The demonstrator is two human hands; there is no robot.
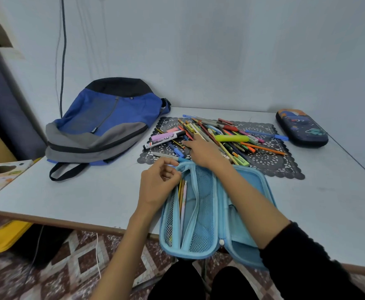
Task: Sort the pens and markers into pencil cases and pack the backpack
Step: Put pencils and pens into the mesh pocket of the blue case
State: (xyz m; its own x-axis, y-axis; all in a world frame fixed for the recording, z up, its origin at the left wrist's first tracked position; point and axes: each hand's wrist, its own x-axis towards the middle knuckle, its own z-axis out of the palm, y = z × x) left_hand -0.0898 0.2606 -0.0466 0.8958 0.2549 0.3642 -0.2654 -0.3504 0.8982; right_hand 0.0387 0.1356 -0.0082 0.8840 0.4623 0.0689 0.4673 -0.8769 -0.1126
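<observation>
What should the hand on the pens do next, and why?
Probably close the right hand on one pen from the pile and carry it to the open blue pencil case. Its fingers rest on the pile, the left hand pinches the case's edge, and only a few pencils lie inside.

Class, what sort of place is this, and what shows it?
Probably a room at home: a white table against a bare wall, a black lace placemat under the pens, patterned floor tiles.
</observation>
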